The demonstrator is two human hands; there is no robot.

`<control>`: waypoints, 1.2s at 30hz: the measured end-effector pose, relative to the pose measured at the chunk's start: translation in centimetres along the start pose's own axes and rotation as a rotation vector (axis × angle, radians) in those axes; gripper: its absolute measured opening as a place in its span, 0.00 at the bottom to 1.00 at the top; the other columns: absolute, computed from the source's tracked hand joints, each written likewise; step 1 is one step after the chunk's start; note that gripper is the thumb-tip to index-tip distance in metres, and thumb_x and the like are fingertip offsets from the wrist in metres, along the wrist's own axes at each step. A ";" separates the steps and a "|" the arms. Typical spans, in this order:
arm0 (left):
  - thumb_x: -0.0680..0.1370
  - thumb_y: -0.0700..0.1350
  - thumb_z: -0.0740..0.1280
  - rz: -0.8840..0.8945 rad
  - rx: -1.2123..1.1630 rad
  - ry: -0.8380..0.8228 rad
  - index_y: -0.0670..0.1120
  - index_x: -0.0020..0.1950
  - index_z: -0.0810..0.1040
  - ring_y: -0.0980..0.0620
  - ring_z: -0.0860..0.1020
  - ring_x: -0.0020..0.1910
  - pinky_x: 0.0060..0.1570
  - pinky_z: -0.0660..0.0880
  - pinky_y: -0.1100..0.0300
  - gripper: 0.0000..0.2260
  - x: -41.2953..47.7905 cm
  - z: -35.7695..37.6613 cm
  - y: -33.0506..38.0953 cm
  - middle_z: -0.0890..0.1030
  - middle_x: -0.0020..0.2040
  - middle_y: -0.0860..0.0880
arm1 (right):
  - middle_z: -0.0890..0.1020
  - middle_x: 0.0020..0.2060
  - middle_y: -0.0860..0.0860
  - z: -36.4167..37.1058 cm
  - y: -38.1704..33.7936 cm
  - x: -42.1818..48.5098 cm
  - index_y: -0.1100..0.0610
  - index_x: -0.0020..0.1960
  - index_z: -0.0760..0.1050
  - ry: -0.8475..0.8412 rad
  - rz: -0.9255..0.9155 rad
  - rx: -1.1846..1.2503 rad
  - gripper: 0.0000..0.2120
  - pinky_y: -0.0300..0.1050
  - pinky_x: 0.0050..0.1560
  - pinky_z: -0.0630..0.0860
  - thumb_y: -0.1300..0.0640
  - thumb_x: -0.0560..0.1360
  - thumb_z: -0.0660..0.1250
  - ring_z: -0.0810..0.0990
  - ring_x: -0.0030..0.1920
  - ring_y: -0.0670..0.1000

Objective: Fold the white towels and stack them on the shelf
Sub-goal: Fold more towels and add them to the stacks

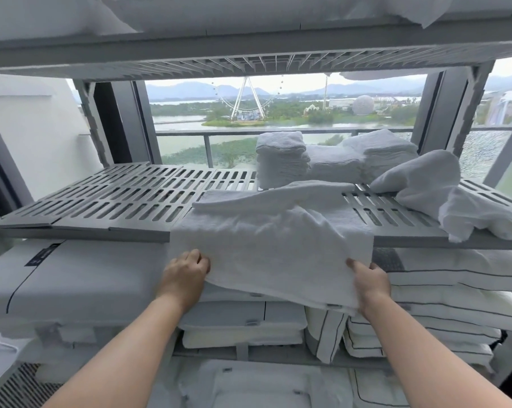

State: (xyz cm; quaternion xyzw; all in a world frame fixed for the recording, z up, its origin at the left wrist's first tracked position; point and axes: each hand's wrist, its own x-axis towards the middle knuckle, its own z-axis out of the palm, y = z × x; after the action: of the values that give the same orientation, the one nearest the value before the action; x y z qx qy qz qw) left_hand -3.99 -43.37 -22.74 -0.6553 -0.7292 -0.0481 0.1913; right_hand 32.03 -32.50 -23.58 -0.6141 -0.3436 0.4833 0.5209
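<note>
Pinching the towel point(272, 245) by its hanging corners, left hand point(187, 272) and right hand point(366, 279) hold it mid-fold. Beyond them a stack point(281, 160) looks done — crumpled towels point(425, 184) past the right hand remain unfolded.

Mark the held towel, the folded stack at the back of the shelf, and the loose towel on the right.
held towel point(272, 245), head view, middle of its draped front.
folded stack point(279, 163), head view, front of the left pile.
loose towel point(419, 181), head view, its raised hump.
</note>
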 end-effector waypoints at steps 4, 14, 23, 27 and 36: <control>0.76 0.40 0.67 0.009 -0.007 -0.050 0.48 0.51 0.78 0.45 0.76 0.51 0.49 0.72 0.54 0.05 0.5 -0.1 0.9 0.76 0.51 0.48 | 0.83 0.46 0.56 -0.7 -0.2 -0.2 0.56 0.49 0.77 -0.085 0.038 0.074 0.06 0.54 0.48 0.81 0.56 0.75 0.71 0.83 0.46 0.61; 0.66 0.40 0.80 -0.032 -0.024 0.060 0.45 0.36 0.76 0.44 0.77 0.35 0.32 0.71 0.55 0.12 0.1 -0.3 3.0 0.75 0.37 0.48 | 0.84 0.47 0.56 -2.0 -0.1 -0.2 0.53 0.46 0.76 -0.128 -0.059 0.032 0.05 0.62 0.54 0.81 0.56 0.75 0.72 0.84 0.46 0.60; 0.73 0.43 0.72 0.227 -0.236 0.298 0.45 0.44 0.77 0.43 0.78 0.44 0.41 0.78 0.51 0.05 2.9 -3.0 10.6 0.77 0.45 0.47 | 0.85 0.49 0.55 -2.3 1.0 0.1 0.50 0.52 0.77 -0.241 -0.037 0.179 0.05 0.58 0.52 0.82 0.57 0.77 0.71 0.85 0.48 0.58; 0.74 0.44 0.71 0.193 -0.365 0.361 0.46 0.51 0.78 0.45 0.77 0.51 0.50 0.76 0.50 0.07 6.7 -5.2 14.7 0.77 0.51 0.48 | 0.86 0.45 0.52 -2.8 0.9 0.2 0.52 0.50 0.79 -0.281 0.012 0.149 0.05 0.48 0.39 0.83 0.60 0.76 0.71 0.85 0.43 0.55; 0.76 0.46 0.69 0.106 -0.505 0.388 0.47 0.59 0.75 0.43 0.74 0.59 0.58 0.71 0.47 0.13 15.6 -7.1 16.5 0.76 0.57 0.47 | 0.85 0.36 0.53 -3.4 1.1 3.5 0.56 0.42 0.82 -0.178 -0.100 -0.368 0.05 0.47 0.40 0.76 0.58 0.75 0.68 0.83 0.39 0.56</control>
State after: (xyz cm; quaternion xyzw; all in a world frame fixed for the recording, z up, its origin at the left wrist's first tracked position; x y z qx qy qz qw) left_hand 12.60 -28.81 -13.84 -0.6976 -0.6091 -0.3416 0.1601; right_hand 36.26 -30.57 -25.53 -0.6358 -0.5010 0.4382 0.3908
